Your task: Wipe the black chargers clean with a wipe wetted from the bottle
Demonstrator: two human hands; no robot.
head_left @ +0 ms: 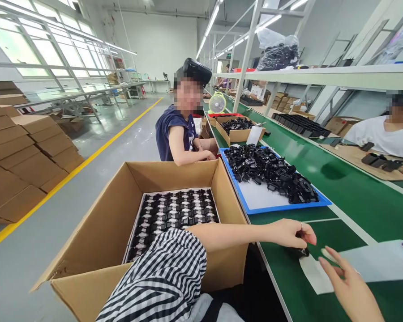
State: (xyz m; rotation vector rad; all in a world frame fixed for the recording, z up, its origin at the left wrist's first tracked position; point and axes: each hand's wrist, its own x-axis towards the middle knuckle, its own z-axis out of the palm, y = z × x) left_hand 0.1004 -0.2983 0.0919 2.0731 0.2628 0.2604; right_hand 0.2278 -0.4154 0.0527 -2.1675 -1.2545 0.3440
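Observation:
My left hand (287, 232) reaches across the box to the green bench, fingers curled down over a small black plastic device (300, 252) that they mostly hide. Just right of it lies a white paper slip (315, 275) on the bench. My right hand (347, 277) is beside the slip's right edge, its fingers apart; whether a fingertip touches the paper is unclear. Beyond my left hand, a blue-rimmed tray (255, 210) carries a heap of similar black pieces (268, 172). Under my left arm, an open cardboard box (97, 223) contains rows of black pieces (176, 210).
A co-worker (184, 120) sits behind the box, arm at its far edge. Another person (386, 129) is across the bench (366, 179). A pale sheet (379, 259) lies at right. Stacked cartons (30, 156) stand left; a shelf (339, 77) spans above.

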